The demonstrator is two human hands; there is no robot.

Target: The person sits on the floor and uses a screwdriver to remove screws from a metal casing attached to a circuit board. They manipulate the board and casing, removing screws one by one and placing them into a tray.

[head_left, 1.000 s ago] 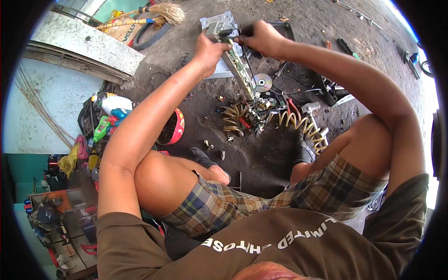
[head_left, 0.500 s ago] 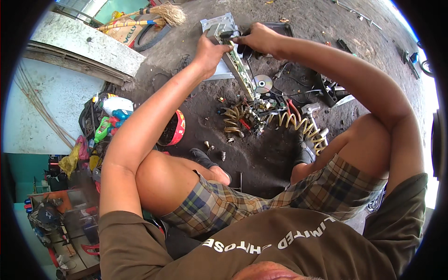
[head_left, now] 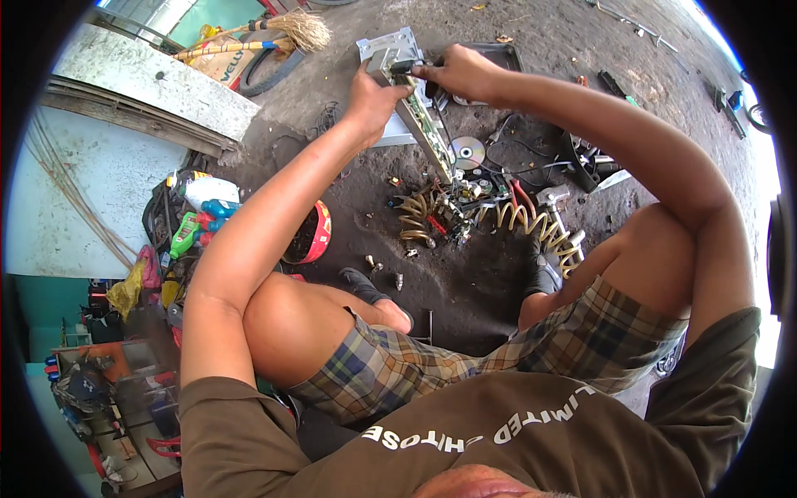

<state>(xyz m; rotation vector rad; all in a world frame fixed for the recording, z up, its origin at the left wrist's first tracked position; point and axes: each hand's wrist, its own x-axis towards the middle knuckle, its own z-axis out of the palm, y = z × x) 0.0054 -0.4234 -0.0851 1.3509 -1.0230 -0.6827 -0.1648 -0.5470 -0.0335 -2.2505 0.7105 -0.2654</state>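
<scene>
A long, narrow grey metal frame with a green circuit board (head_left: 432,139) along it slants up from the parts pile. My left hand (head_left: 374,104) is wrapped round its upper end, thumb across the board side. At that same end my right hand (head_left: 466,73) has its fingers closed against a small black part (head_left: 404,65); the fingertips partly hide the contact. Behind the frame lies a light grey metal panel (head_left: 403,40). Loose circuit parts and wires (head_left: 452,212) lie under the frame's lower end, with a shiny disc (head_left: 468,153) beside them.
A coiled tan air hose (head_left: 531,217), red-handled pliers (head_left: 522,196) and a hammer (head_left: 554,197) lie near my right foot. A red tub (head_left: 319,236) stands left, beside bottles (head_left: 184,234). A black tray (head_left: 502,55) sits beyond my right hand. Small metal fittings (head_left: 399,281) lie between my feet.
Both hands stay at the frame's upper end, with only slight shifts. My right fingers have moved a little along the black part.
</scene>
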